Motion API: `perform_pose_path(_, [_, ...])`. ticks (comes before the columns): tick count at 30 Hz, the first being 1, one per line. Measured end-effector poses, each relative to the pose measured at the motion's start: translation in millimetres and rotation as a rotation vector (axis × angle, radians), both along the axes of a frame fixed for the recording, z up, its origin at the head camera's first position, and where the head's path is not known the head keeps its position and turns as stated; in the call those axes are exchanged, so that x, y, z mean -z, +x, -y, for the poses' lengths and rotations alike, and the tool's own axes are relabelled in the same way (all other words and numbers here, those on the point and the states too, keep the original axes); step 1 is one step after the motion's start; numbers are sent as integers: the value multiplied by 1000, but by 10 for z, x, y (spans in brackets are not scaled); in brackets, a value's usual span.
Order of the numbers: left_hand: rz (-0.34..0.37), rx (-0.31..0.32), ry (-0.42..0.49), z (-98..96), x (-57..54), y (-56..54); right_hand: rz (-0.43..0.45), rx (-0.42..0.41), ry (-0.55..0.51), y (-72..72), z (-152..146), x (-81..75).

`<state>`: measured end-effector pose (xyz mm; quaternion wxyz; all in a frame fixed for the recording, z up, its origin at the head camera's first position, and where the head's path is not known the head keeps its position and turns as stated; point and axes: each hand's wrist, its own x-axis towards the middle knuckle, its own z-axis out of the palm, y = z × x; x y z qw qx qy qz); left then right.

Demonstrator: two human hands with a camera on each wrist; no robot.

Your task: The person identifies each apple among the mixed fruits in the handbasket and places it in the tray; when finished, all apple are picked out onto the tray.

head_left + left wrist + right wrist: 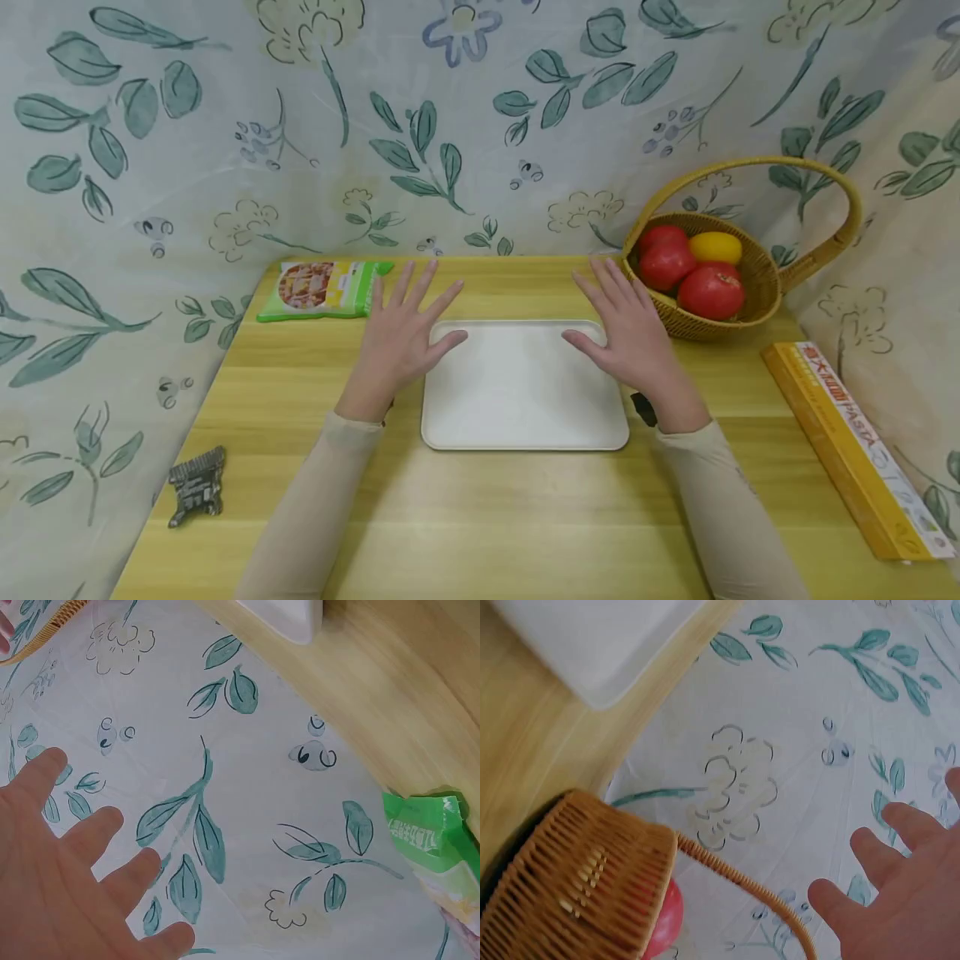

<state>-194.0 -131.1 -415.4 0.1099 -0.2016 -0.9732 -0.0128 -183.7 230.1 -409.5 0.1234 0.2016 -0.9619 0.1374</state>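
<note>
Both hands are held out with fingers spread and nothing in them. In the head view the left hand [401, 337] overlaps the left edge of a white rectangular tray [525, 387], its fingertips beside a green food packet [322, 289]. The right hand [630, 337] overlaps the tray's right edge, close to a wicker basket [765, 287]. Spread fingers [97, 840] show in the left wrist view, with the packet at right. In the right wrist view the right hand's fingers [877, 859] stand near the basket's handle [742, 879].
The basket holds red round fruits [711, 292] and a yellow one [716, 247]. A long yellow pasta box [855, 454] lies along the right side of the wooden table [510, 525]. At the left edge sits a small dark packet [197, 486]. Floral cloth [450, 125] hangs behind.
</note>
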Motion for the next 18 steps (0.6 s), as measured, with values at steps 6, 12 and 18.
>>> perform_pose_path(6, [16,10,76,89,21,10,-66,43,-157,-13,-237,-146])
perform_pose_path(12, [154,8,233,200,137,86,-125,111,-318,6,-528,-246])
perform_pose_path(18, [357,-24,411,353,330,121,-99,245,-465,13,-810,-311])
